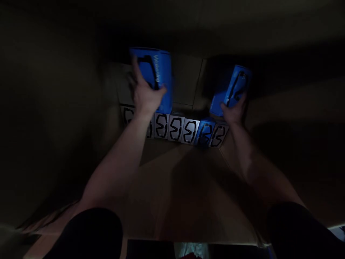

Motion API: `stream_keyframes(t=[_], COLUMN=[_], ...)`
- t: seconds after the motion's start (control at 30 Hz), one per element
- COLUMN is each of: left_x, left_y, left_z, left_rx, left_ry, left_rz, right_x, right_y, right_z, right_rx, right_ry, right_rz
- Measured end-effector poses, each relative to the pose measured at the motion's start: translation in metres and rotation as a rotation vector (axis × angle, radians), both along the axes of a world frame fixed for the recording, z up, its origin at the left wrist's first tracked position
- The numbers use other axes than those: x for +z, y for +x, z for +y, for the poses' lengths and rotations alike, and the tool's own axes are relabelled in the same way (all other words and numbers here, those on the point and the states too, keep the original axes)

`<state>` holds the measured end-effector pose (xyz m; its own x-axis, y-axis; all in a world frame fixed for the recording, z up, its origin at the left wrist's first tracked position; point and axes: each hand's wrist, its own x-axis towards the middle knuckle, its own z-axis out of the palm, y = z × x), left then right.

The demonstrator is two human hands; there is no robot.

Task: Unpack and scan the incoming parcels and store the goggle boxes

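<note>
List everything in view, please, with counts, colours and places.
Left box: one, blue, above row
Right box: one, blue, above row's right end
Third box: one, blue, row's second from right
Grey boxes: six visible, grey, in row, some part-hidden
Carton: one, brown, around boxes
Shiny item: one, pale, bottom edge
Red item: one, red, bottom edge
Arms: two, bare, below grips
Sleeves: two, black, bottom edge
Left grip: one, bare, on left box
Right grip: one, bare, on right box

Blue boxes (pixel 166 81): 3 (left hand (pixel 146 95) 1, right hand (pixel 235 113) 1, below 1). White boxes (pixel 176 128): 6 visible, below hands.
</note>
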<state>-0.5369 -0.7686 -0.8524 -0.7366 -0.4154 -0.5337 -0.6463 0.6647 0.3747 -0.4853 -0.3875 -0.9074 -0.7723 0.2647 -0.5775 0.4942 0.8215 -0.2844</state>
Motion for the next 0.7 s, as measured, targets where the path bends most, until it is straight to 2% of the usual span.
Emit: stream_keyframes(t=[0.07,0.13,0.2,0.27,0.33,0.4,0.47,0.6,0.7], left_x=[0.0,-0.008,-0.017,-0.024,-0.028,-0.035,-0.049,-0.079,-0.081], left_y=[-0.002,-0.002,0.004,0.013,0.017,0.01,-0.012,-0.06,-0.062], left_z=[0.041,0.077,0.099,0.106,0.099,0.084,0.068,0.033,0.008], left_rx=[-0.054,-0.065,-0.072,-0.102,-0.17,-0.254,-0.337,-0.47,-0.635], left_ry=[0.101,0.143,0.122,0.08,0.078,0.106,0.112,0.032,-0.026], left_rz=[-0.074,-0.188,-0.286,-0.308,-0.258,-0.193,-0.16,-0.244,-0.211], right_x=[0.0,0.006,0.015,0.022,0.025,0.023,0.017,-0.001,-0.011], right_y=[-0.006,-0.007,0.0,0.009,0.016,0.015,0.005,-0.024,-0.03], right_z=[-0.031,-0.068,-0.1,-0.119,-0.123,-0.116,-0.106,-0.096,-0.105], right_rx=[-0.082,-0.148,-0.126,-0.056,-0.01,-0.012,-0.032,-0.093,-0.169], right_ry=[-0.015,-0.056,-0.143,-0.239,-0.317,-0.381,-0.418,-0.406,-0.433], right_rz=[-0.031,-0.108,-0.228,-0.329,-0.357,-0.317,-0.258,-0.128,-0.137])
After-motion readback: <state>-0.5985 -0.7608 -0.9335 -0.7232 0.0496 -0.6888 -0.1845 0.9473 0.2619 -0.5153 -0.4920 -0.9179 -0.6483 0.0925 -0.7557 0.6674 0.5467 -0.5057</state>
